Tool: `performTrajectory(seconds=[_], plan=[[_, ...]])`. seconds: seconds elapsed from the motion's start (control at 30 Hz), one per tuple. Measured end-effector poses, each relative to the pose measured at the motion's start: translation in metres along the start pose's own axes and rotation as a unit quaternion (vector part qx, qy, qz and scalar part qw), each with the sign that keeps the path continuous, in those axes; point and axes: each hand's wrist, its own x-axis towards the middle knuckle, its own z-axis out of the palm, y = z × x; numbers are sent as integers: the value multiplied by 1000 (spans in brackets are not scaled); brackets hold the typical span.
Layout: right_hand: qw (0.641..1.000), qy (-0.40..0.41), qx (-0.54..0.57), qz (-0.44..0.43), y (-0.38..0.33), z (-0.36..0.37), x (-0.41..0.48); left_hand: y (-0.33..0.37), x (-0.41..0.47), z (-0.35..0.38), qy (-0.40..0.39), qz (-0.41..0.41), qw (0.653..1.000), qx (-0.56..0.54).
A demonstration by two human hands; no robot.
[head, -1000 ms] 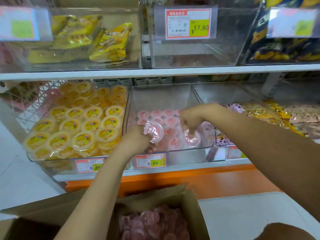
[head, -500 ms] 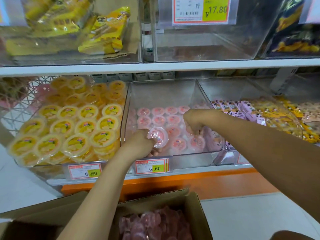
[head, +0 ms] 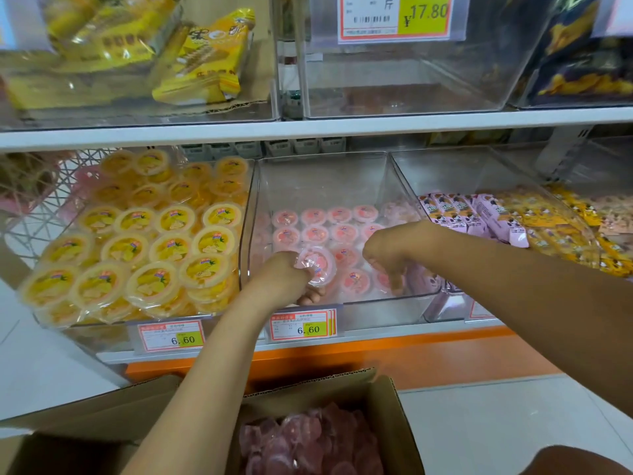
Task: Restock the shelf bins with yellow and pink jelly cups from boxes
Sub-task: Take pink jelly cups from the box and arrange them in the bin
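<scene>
My left hand (head: 282, 277) grips a pink jelly cup (head: 317, 265) over the front left of the clear middle bin (head: 380, 311), which holds rows of pink jelly cups (head: 329, 231). My right hand (head: 390, 253) hangs over the front right of that bin. Its fingers curl loosely downward and their tips touch the cups there, with nothing held. The bin to the left is packed with yellow jelly cups (head: 137, 252). Below, an open cardboard box (head: 394, 423) holds more pink cups (head: 308, 443).
A bin of purple and yellow snack packets (head: 496, 221) stands to the right. The upper shelf (head: 308, 130) carries yellow wafer packs (head: 205, 63) and a bare clear bin (head: 411, 80). Price tags (head: 303, 325) line the shelf edge. White floor (head: 496, 423) lies beside the box.
My right hand set its pink cup down at the bin's front right and let go. My left hand lowered its cup slightly toward the bin's front left. The view moved closer.
</scene>
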Motion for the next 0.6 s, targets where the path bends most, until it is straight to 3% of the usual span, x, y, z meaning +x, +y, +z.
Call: performTrajectory(seconds=[0.2,0.3,0.37,0.43,0.47,0.53,0.6], plan=[[998,34,43,-8,-3,4,-9,1,-3,-1,-10,-2,1000,-19],[975,114,189,-17,-2,-6,-23,0,-3,-3,-10,10,999,-37],[896,160,412,-47,-6,-14,-30,2,-4,-2,-7,25,997,-66],[766,117,624,-101,-17,-17,-42,4,-5,-1,-3,37,990,-135],[726,105,669,-120,-24,-16,-44,5,-6,0,0,41,985,-170],[687,144,702,-122,-36,-10,-42,9,-6,1,11,49,979,-197],[658,236,709,-93,-44,-7,-38,10,-4,1,31,56,976,-207]])
